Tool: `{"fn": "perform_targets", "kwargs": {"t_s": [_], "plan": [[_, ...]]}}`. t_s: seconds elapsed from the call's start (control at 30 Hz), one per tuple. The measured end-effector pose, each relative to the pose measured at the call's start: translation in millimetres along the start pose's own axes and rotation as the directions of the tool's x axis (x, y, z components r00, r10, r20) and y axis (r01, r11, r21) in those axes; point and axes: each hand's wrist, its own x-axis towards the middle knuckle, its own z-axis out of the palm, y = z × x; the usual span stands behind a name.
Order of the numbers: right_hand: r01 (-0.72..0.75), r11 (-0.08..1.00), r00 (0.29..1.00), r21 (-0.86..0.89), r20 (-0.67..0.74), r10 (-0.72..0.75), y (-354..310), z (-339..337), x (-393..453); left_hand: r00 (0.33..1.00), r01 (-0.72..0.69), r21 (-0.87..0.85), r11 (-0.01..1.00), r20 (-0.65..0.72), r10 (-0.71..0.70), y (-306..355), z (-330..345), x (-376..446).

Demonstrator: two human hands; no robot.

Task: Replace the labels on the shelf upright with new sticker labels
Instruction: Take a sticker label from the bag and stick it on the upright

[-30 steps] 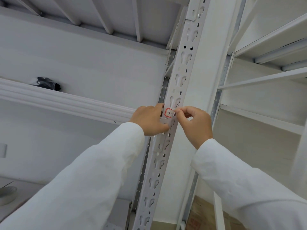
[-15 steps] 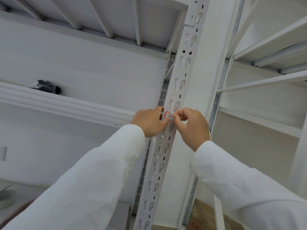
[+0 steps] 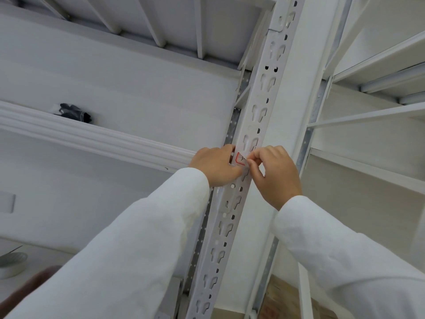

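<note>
Both hands up on the white slotted shelf upright [image 3: 257, 116]. Left hand [image 3: 215, 165] wrapped around its edge at 9 o'clock of the red-bordered sticker label [image 3: 240, 158] — right hand [image 3: 274, 173] pinching the label's 3 o'clock edge between fingertips [image 3: 251, 161]. Black gloves [image 3: 73, 112] on shelf beam [image 3: 96, 139], far off at 10 o'clock.

both hands meet at the white slotted shelf upright [image 3: 253, 116]: left hand [image 3: 215, 165] braces it, right hand [image 3: 274, 173] pinches the red-bordered sticker label [image 3: 239, 158]; dark bundle [image 3: 73, 112] on the shelf behind.
</note>
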Motion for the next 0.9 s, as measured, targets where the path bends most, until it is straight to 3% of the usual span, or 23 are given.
{"fn": "perform_targets", "kwargs": {"t_s": [0.2, 0.37, 0.6, 0.9], "plan": [[0.054, 0.998, 0.998, -0.030, -0.029, -0.055, 4, 2, -4, 1.000, 0.009, -0.031, 0.999, 0.011, -0.009, 2, -2, -1], [-0.177, 0.954, 0.963, 0.242, -0.156, 0.219, 3, -5, -8, 1.000, -0.007, -0.037, 0.999, 0.018, 0.008, 2, -2, -3], [-0.078, 0.993, 0.996, 0.088, -0.039, 0.082, -5, -7, 3, 1.000, 0.000, -0.032, 1.000, 0.000, 0.000, 1, 0, -2], [-0.091, 0.996, 0.994, 0.012, -0.053, 0.092, -11, -5, 14, 1.000, -0.013, -0.019, 1.000, 0.004, 0.013, 2, 1, -1]]}}
